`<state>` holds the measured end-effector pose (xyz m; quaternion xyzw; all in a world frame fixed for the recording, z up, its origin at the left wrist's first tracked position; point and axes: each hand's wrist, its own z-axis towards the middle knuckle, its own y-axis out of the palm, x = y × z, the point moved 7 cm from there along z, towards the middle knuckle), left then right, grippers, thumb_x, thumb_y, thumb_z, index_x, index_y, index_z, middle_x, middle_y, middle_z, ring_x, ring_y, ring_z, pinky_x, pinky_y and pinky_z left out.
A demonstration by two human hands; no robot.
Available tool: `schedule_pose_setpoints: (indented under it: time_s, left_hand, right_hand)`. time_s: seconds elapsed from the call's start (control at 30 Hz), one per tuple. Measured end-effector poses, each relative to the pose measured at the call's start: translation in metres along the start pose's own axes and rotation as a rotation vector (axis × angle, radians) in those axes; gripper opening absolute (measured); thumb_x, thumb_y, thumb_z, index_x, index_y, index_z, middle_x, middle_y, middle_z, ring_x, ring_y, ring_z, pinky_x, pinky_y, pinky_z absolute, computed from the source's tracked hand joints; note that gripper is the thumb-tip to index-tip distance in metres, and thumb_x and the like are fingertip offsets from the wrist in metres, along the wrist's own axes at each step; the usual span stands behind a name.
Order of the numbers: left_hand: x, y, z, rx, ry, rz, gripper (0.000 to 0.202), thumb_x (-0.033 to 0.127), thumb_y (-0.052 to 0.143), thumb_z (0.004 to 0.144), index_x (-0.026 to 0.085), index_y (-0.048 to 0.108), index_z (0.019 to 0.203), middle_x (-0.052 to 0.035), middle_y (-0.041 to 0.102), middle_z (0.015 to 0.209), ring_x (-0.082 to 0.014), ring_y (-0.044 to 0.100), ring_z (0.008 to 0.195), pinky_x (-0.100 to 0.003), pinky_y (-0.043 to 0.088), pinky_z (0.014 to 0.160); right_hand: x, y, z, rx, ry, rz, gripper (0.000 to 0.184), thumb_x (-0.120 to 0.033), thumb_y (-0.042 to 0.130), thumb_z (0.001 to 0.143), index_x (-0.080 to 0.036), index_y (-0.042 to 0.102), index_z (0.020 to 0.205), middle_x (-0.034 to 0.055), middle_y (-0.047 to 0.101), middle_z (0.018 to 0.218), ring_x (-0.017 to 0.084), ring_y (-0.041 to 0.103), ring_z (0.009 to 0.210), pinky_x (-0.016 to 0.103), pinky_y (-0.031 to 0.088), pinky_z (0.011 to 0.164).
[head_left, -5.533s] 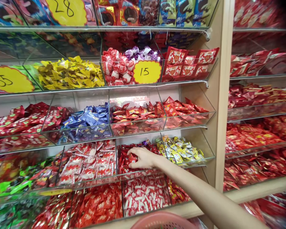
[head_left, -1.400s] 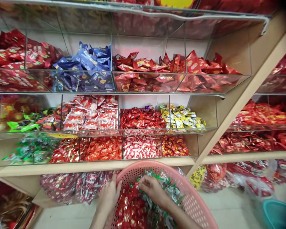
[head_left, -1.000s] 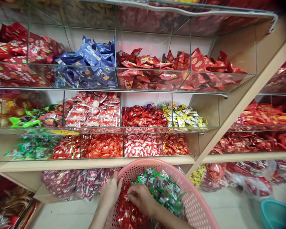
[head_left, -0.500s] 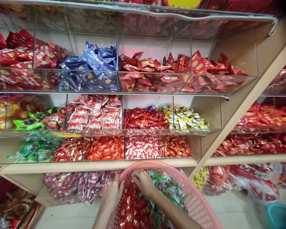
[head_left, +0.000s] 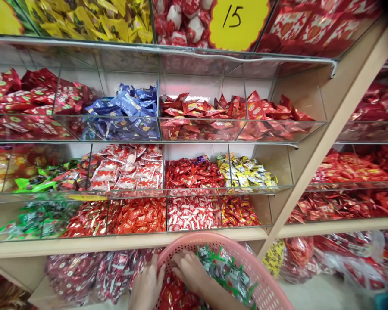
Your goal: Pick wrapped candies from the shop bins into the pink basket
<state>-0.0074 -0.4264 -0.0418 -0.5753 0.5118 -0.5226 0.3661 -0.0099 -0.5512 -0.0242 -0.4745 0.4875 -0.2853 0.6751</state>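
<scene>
A pink perforated plastic basket (head_left: 265,275) stands below the shelves at the bottom middle. In it lie red-wrapped candies (head_left: 173,292) on the left and clear-and-green wrapped candies (head_left: 228,269) on the right. My left hand (head_left: 148,282) is on the basket's left rim, its fingers closed over the edge. Inside the basket, by its left wall, my right hand (head_left: 189,267) is curled down above the red candies. Its fingertips are partly hidden, so what they hold cannot be made out.
Clear-fronted shelf bins hold blue packets (head_left: 129,107), red packets (head_left: 258,107), yellow-white candies (head_left: 245,170) and red-and-white candies (head_left: 194,213). A wooden ledge (head_left: 84,243) runs above the basket. Bagged candies (head_left: 73,275) sit underneath. A yellow sign (head_left: 237,21) reads 15.
The view has tilted up, so the shelves, basket and hands sit lower and the top row with the yellow sign shows. Both hands keep nearly the same places at the basket.
</scene>
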Motion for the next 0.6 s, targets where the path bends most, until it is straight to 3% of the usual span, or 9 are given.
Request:
schedule_pose_setpoints:
  time_s: [0.13,0.3,0.4,0.5,0.6]
  left_hand:
    - [-0.002,0.002,0.001,-0.021,-0.011,-0.014,0.049,0.029,0.021,0.091,0.009,0.034,0.134,-0.0166,0.062,0.116,-0.0247,0.061,0.103,-0.034,0.044,0.084]
    - [-0.003,0.006,0.005,-0.011,-0.002,-0.038,0.049,0.032,0.020,0.091,0.011,0.033,0.133,-0.0162,0.064,0.112,-0.0238,0.062,0.101,-0.033,0.045,0.082]
    - [-0.003,0.007,0.006,0.010,0.012,-0.044,0.049,0.032,0.020,0.091,0.010,0.034,0.133,-0.0162,0.063,0.113,-0.0230,0.061,0.102,-0.032,0.044,0.084]
    - [-0.004,0.006,0.005,0.010,0.008,-0.044,0.048,0.031,0.020,0.091,0.011,0.034,0.132,-0.0157,0.065,0.111,-0.0245,0.061,0.100,-0.033,0.045,0.082]
    - [-0.005,0.005,0.003,0.009,0.008,-0.051,0.049,0.031,0.017,0.091,0.010,0.035,0.132,-0.0163,0.066,0.108,-0.0264,0.062,0.098,-0.035,0.045,0.080]
  right_hand:
    - [-0.022,-0.057,-0.011,0.118,-0.121,-0.042,0.010,-0.024,0.051,0.086,-0.020,0.061,0.085,0.0047,0.067,0.087,0.021,0.058,0.086,0.030,0.042,0.078]
    - [-0.043,-0.183,-0.024,0.480,-0.268,0.025,0.016,-0.027,0.046,0.091,-0.020,0.061,0.090,0.0034,0.064,0.083,0.018,0.053,0.080,0.030,0.039,0.074]
    - [-0.043,-0.247,-0.019,0.695,-0.250,-0.032,0.017,-0.030,0.049,0.090,-0.018,0.061,0.094,0.0058,0.062,0.086,0.020,0.050,0.081,0.032,0.038,0.075]
    - [-0.036,-0.272,-0.005,0.760,-0.171,-0.153,0.025,-0.037,0.057,0.085,-0.017,0.060,0.100,0.0085,0.060,0.092,0.023,0.048,0.084,0.035,0.038,0.075]
    - [-0.028,-0.267,0.014,0.687,-0.100,-0.243,0.038,-0.043,0.064,0.077,-0.016,0.060,0.103,0.0105,0.057,0.096,0.026,0.047,0.085,0.037,0.038,0.074]
